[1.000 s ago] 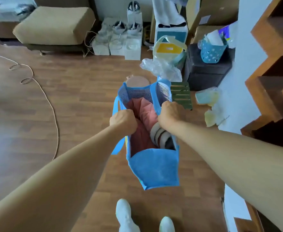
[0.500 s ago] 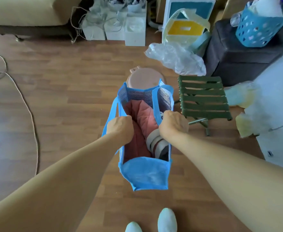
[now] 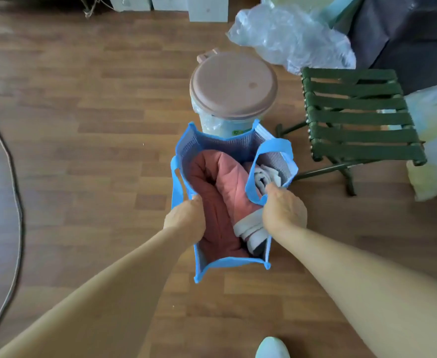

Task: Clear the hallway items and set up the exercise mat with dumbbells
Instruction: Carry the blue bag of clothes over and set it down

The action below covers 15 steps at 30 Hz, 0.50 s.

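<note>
I am looking down at my left hand [image 3: 186,220], which is curling its fingers over the left rim of the blue bag [image 3: 232,263] and gripping it. My right hand [image 3: 284,210] is closing around the bag's right handle loop [image 3: 251,182], with the thumb pointing into the opening. Between them the two hands are holding the bag's mouth wide. The bag is sitting over the middle of the wooden floor [image 3: 83,125]; I cannot tell whether its base is touching the boards. Inside it a pink quilted cloth [image 3: 220,192] is filling the left side, and rolled white fabric [image 3: 262,177] is lying along the right side.

Just beyond the bag's far end a bin with a pink lid [image 3: 234,83] is standing. A green slatted folding stool [image 3: 359,120] is standing to the right of the bin, with a crumpled clear plastic bag [image 3: 289,40] behind them. A cable [image 3: 16,202] is trailing along the floor's left edge, and the toe of a pale shoe [image 3: 272,347] is showing at the bottom edge.
</note>
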{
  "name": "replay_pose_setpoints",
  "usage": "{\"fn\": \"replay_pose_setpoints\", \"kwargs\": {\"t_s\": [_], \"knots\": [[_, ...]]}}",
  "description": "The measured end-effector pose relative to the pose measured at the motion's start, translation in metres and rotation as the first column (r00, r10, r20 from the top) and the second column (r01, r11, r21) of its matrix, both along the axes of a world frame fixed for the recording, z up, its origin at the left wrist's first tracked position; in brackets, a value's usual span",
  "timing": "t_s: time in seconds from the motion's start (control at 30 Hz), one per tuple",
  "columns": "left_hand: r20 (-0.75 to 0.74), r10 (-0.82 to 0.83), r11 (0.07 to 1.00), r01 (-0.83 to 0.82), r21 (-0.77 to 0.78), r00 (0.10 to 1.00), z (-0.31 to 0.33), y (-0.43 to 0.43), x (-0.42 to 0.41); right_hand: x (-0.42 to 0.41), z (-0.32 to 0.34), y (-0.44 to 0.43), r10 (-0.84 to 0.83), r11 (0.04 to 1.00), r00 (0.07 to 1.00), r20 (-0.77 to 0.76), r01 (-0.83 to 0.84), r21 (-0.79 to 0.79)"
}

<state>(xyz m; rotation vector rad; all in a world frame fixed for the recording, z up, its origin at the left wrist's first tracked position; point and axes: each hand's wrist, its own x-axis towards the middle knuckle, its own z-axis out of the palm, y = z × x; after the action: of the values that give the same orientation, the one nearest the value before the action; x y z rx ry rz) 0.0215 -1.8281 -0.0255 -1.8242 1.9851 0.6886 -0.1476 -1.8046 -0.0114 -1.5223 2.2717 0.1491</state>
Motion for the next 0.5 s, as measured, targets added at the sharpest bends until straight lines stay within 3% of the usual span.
{"fn": "replay_pose_setpoints", "kwargs": {"t_s": [0.13,0.23,0.37,0.5], "knots": [[0.012,0.041,0.995,-0.042,0.089,0.999,0.0,-0.002,-0.003,0.006,0.006,-0.001,-0.023,1.0,0.996,-0.082,0.022,-0.015],[-0.005,0.127,0.983,-0.125,0.133,0.992,0.008,-0.002,0.004,0.006,0.018,0.0,-0.052,0.997,0.996,-0.069,0.056,0.062],[-0.044,0.222,0.974,-0.219,0.062,0.974,0.018,0.005,0.021,-0.001,0.03,0.003,-0.177,0.974,0.983,0.052,0.167,0.155],[-0.068,0.194,0.981,-0.194,0.003,0.979,0.025,-0.002,0.014,0.006,0.034,0.0,-0.239,0.965,0.965,0.108,0.223,0.14]]}}
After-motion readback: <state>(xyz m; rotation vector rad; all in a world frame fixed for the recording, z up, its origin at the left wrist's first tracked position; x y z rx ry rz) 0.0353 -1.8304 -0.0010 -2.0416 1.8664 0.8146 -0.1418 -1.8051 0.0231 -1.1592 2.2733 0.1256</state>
